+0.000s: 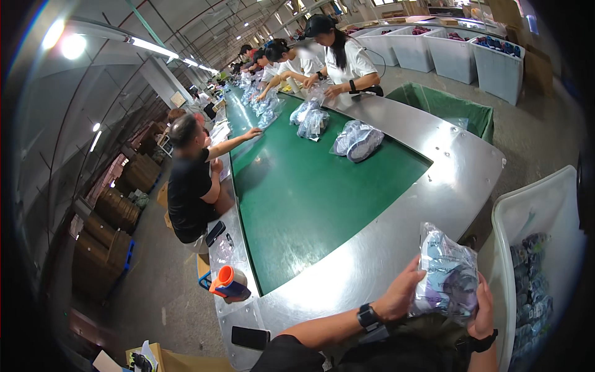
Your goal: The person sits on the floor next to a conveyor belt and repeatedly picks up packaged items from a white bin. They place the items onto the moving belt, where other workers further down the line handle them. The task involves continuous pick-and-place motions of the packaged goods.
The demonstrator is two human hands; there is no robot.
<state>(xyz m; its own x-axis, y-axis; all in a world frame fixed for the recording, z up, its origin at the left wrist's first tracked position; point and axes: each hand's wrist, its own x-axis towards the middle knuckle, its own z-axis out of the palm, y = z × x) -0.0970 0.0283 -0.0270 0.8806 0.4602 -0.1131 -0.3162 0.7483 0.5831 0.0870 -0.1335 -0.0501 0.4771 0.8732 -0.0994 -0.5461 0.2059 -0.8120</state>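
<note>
At the tabletop's near corner, in the head view, the person's left hand and right hand hold a clear bag of purplish contents, fingers gripping its opposite sides, beside a white bin. This piece looks packed already; whether the bag is sealed cannot be told. Bagged bundles on the green belt suggest more remains. The white bin contains many wrapped bundles, seemingly done. A green bin holds some clear plastic; farther pale bins are heaped with bluish and reddish items.
</note>
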